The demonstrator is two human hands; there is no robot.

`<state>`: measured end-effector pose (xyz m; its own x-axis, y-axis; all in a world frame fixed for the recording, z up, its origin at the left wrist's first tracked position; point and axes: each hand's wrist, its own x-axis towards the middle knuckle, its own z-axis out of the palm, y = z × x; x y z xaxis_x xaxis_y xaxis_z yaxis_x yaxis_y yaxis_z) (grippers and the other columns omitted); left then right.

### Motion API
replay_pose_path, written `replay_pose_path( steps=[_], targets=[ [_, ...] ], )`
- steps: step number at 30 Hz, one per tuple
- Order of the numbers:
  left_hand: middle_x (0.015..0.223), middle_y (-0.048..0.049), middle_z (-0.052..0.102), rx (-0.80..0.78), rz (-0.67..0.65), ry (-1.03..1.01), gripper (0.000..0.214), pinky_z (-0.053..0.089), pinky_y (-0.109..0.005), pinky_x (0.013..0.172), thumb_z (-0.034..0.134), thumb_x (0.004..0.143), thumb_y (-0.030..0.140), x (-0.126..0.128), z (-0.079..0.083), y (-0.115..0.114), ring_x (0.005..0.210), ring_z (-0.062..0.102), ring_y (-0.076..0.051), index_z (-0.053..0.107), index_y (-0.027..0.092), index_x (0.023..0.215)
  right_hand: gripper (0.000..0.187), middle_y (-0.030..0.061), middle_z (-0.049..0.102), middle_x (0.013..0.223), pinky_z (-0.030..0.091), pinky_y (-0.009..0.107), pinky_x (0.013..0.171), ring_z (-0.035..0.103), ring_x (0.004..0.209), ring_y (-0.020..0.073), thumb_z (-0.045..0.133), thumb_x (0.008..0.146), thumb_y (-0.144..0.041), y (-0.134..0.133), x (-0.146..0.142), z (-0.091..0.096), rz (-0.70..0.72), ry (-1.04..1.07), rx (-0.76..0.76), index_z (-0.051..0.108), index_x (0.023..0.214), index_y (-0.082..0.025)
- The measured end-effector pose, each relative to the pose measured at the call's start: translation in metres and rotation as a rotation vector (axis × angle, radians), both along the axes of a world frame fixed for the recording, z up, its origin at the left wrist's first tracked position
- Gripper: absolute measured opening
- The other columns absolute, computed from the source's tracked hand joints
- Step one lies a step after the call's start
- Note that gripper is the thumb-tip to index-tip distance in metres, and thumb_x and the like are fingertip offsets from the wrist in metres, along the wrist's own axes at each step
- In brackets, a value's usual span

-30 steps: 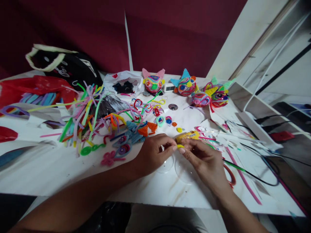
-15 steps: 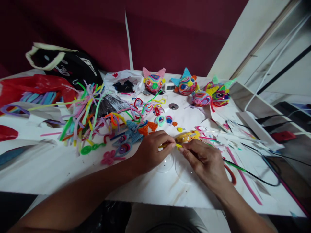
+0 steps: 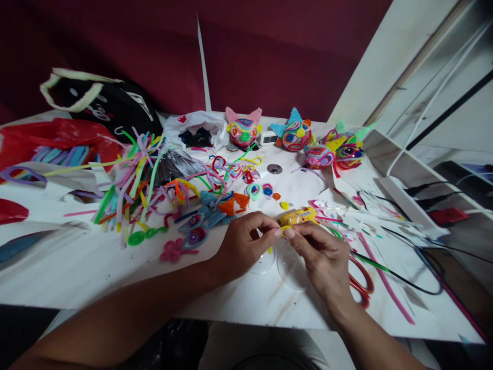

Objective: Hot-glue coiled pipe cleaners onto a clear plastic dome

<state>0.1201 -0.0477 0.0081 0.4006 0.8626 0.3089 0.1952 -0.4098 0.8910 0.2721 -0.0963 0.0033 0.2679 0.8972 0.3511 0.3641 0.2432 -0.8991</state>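
Note:
A small piece of yellow pipe cleaner [image 3: 285,229] is pinched between the fingertips of both hands above the table's front part. My left hand [image 3: 248,239] has thumb and forefinger pressed together at its left end. From the right, my right hand [image 3: 321,249] grips it with thumb and fingers; the coil's shape is partly covered. Below them lie clear plastic domes [image 3: 295,270], with a bit of yellow showing by the left one. Just beyond the fingers rests a yellow glue gun [image 3: 298,216]. Red-handled scissors [image 3: 362,282] lie partly under my right wrist.
A heap of coloured pipe cleaners [image 3: 134,185] covers the left side, beside a red bag [image 3: 57,133]. Finished pipe-cleaner animal heads [image 3: 244,131] stand along the back. A power strip [image 3: 412,205], a black cable [image 3: 408,288] and a phone-like dark slab [image 3: 458,288] are at right.
The yellow pipe cleaner now looks more rounded between my fingertips. My right hand has turned slightly and shifted left, uncovering more of the scissors' handles. My left hand moved a little right.

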Motion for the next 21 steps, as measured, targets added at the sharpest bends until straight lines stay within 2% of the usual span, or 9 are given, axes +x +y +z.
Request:
replay_pose_path(
  steps=[5,9,13,15,17,21],
  targets=[
    [0.067,0.0019,0.060,0.048,0.001,0.037,0.011,0.038,-0.016,0.052,0.056,0.084,0.020,-0.001,0.002,0.002,0.059,0.052,-0.008,0.061,0.015,0.076,0.013,-0.0018,0.063,0.063,0.045,0.024,0.050,0.055,0.055,0.0108,0.066,0.082,-0.032,0.001,0.001,-0.001,0.058,-0.018,-0.006,0.069,0.079,-0.020],
    [0.066,0.0025,0.056,0.139,-0.023,0.104,0.010,0.037,-0.020,0.057,0.057,0.081,0.014,-0.004,0.004,0.006,0.060,0.049,-0.009,0.062,0.016,0.073,0.016,0.0020,0.068,0.080,0.050,0.027,0.061,0.061,0.068,0.0141,0.068,0.080,-0.028,0.002,0.010,0.005,0.142,-0.148,0.010,0.070,0.095,-0.022],
    [0.070,0.0005,0.057,0.237,-0.042,0.152,0.012,0.038,-0.023,0.064,0.054,0.084,0.015,-0.006,0.004,0.007,0.067,0.051,-0.011,0.063,0.016,0.076,0.010,0.0017,0.068,0.081,0.049,0.030,0.072,0.061,0.076,0.0163,0.069,0.078,-0.023,0.002,0.014,0.013,0.197,-0.279,0.069,0.072,0.087,-0.026],
    [0.072,0.0000,0.058,0.272,-0.056,0.177,0.011,0.038,-0.023,0.064,0.054,0.085,0.016,-0.008,0.005,0.008,0.068,0.052,-0.011,0.064,0.016,0.079,0.006,0.0018,0.068,0.080,0.049,0.031,0.073,0.060,0.076,0.0166,0.069,0.078,-0.024,0.002,0.014,0.014,0.187,-0.266,0.054,0.072,0.083,-0.026],
    [0.072,0.0004,0.059,0.276,-0.065,0.191,0.008,0.039,-0.022,0.061,0.056,0.084,0.017,-0.009,0.006,0.010,0.065,0.052,-0.011,0.064,0.016,0.081,0.003,0.0016,0.067,0.078,0.048,0.030,0.067,0.060,0.071,0.0156,0.069,0.079,-0.027,0.004,0.014,0.012,0.168,-0.210,0.006,0.071,0.080,-0.025],
    [0.071,0.0010,0.060,0.268,-0.026,0.185,0.006,0.039,-0.021,0.058,0.058,0.083,0.016,-0.010,0.007,0.012,0.061,0.052,-0.010,0.065,0.016,0.081,0.012,0.0014,0.068,0.078,0.048,0.027,0.060,0.060,0.067,0.0137,0.068,0.081,-0.033,0.007,0.014,0.004,0.145,-0.068,-0.086,0.071,0.086,-0.023]
  ],
)
